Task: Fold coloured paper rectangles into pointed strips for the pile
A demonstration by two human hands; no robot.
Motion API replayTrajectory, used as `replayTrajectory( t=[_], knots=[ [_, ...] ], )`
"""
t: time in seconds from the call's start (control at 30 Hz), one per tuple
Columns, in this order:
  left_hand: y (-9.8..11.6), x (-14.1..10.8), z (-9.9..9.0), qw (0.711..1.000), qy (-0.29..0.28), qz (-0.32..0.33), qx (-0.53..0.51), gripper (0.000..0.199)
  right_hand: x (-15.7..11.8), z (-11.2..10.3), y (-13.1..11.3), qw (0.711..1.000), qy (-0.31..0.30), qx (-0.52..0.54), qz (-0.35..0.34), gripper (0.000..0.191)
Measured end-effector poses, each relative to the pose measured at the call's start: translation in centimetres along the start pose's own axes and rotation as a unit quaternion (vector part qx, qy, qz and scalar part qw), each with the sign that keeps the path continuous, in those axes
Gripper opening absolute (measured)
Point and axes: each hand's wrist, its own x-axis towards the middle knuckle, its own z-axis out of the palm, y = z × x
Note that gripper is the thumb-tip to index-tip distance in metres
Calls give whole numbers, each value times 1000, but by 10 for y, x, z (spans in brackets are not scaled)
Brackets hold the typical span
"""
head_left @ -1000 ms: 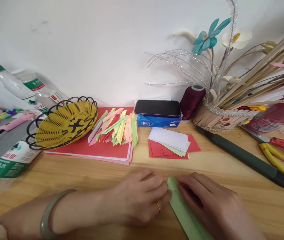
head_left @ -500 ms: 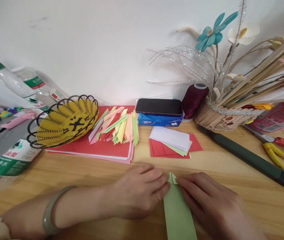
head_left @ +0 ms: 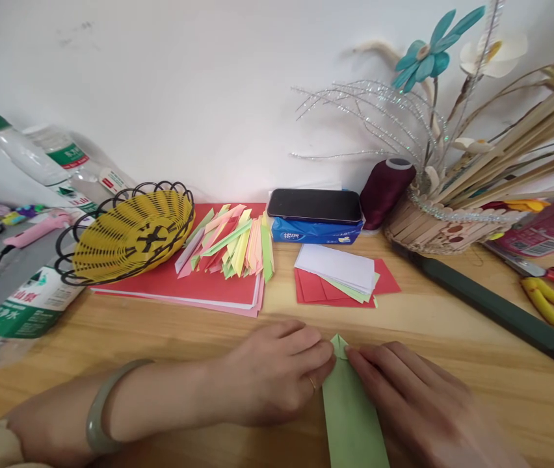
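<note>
A long strip of green paper (head_left: 354, 416) lies on the wooden table, its far end folded into a small point. My left hand (head_left: 277, 374) is closed, with its fingertips pressed on the left edge near that folded end. On the opposite edge, the fingers of my right hand (head_left: 418, 396) pinch the paper beside the fold. Both thumbs are mostly hidden. The near end of the strip runs out of view at the bottom. Beyond my hands sits a small stack of white paper slips (head_left: 335, 268) on red paper pieces (head_left: 389, 276).
Folded coloured paper strips (head_left: 238, 244) and a yellow woven basket (head_left: 131, 237) rest on red sheets (head_left: 199, 292). Behind are a phone (head_left: 315, 204) on a blue packet (head_left: 313, 232) and a maroon thread spool (head_left: 387, 194). Right: a dark green tool (head_left: 491, 309) and pliers (head_left: 550, 305).
Both hands stay at the folded tip of the green paper, and the small flaps there lie closer together. The view has shifted slightly.
</note>
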Motion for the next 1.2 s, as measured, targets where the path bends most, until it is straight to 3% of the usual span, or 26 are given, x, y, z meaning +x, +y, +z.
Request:
replayTrajectory(
  t=[0.3, 0.57, 0.77, 0.97, 1.2],
  knots=[
    [1, 3, -7, 999, -43, 13, 11, 28, 2, -2, 1, 1000, -4, 1, -13, 38],
    [2, 4, -6, 997, -83, 3, -2, 23, 6, 4, 10, 974, -66, 183, 119, 23],
    [2, 3, -4, 997, -80, 8, 15, 21, 8, 7, 14, 970, -85, 180, 139, 37],
    [1, 2, -3, 997, -65, 8, 27, 21, 11, -6, 23, 963, -96, 222, 118, 34],
    [3, -2, -5, 997, -59, 26, 53, 30, 10, -14, 30, 970, -122, 208, 34, 29]
  ],
)
